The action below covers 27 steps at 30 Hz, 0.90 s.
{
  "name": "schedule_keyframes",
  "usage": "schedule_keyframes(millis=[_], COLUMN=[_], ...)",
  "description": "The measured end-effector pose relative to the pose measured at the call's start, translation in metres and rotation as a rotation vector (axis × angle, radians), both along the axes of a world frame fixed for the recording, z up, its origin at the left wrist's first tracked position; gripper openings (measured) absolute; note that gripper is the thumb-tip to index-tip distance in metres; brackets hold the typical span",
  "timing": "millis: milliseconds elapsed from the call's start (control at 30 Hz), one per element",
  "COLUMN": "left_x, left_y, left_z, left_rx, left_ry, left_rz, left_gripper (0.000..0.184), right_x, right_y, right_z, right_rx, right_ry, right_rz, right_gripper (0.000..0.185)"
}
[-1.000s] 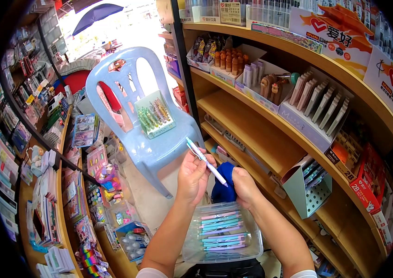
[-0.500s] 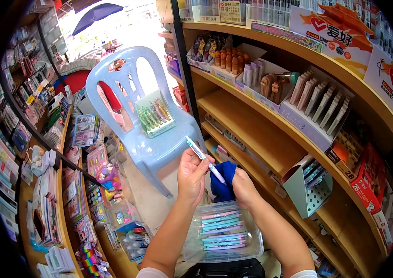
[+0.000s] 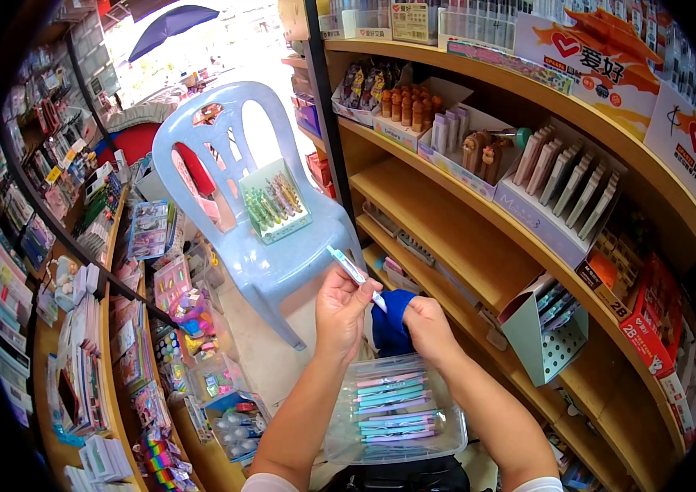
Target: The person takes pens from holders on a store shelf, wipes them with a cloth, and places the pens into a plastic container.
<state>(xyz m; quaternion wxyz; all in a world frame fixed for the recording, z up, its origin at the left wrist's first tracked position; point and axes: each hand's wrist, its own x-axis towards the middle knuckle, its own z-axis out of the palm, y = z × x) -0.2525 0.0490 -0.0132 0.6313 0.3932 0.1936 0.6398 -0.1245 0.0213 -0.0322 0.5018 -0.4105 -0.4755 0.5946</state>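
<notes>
Pinched in my left hand [image 3: 343, 310] is a pen [image 3: 348, 266] with a pale barrel and a light blue end, tilted up to the left. Its lower end meets a dark blue cloth [image 3: 390, 326], which my right hand [image 3: 431, 330] grips with closed fingers. Below both hands, a clear plastic box [image 3: 340, 447] holds several pens [image 3: 394, 402] in pink, teal and lilac, lying side by side in two groups. Beyond my hands, a box of patterned pens [image 3: 276, 202] rests on the seat of a light blue plastic chair [image 3: 241, 246].
To the right, wooden shelves [image 3: 438, 217] carry boxes of stationery. A pale green box with pens [image 3: 546, 328] leans out from a lower shelf. On the left, racks [image 3: 114, 328] are packed with notebooks and small goods. Bins with toys [image 3: 237, 422] stand beside the aisle.
The blue cloth has moved up around the pen's lower end, covering more of it. My right hand has shifted slightly; the boxes and chair stay where they were.
</notes>
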Motion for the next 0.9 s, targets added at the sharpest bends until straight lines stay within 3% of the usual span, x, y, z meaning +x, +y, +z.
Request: schedule_keyframes(millis=[267, 467, 567, 600, 733, 833, 900], left_x=[-0.002, -0.003, -0.003, -0.003, -0.002, -0.004, -0.004], left_y=[0.0, 0.002, 0.003, 0.004, 0.002, 0.003, 0.002], left_z=[-0.003, -0.003, -0.003, -0.003, -0.002, -0.006, -0.006], left_rx=[-0.027, -0.046, -0.045, -0.037, -0.045, -0.047, -0.013], left_ry=[-0.076, -0.074, -0.054, -0.045, 0.0, -0.029, -0.021], left_rz=[-0.033, 0.007, 0.044, 0.059, 0.053, 0.001, -0.063], left_gripper=[0.018, 0.018, 0.018, 0.018, 0.019, 0.019, 0.019], right_x=[0.001, -0.001, -0.007, -0.006, -0.008, -0.01, -0.007], right_y=[0.002, 0.0, -0.003, -0.002, 0.002, 0.001, -0.001], right_z=[0.005, 0.01, 0.008, 0.003, -0.01, 0.001, 0.007], right_rx=[-0.181, -0.165, -0.081, 0.057, 0.272, 0.088, -0.047], right_ry=[0.252, 0.189, 0.097, -0.119, -0.378, -0.033, 0.062], right_rz=[-0.075, -0.065, -0.046, -0.037, -0.063, -0.09, -0.061], right_gripper=[0.017, 0.019, 0.02, 0.021, 0.02, 0.019, 0.019])
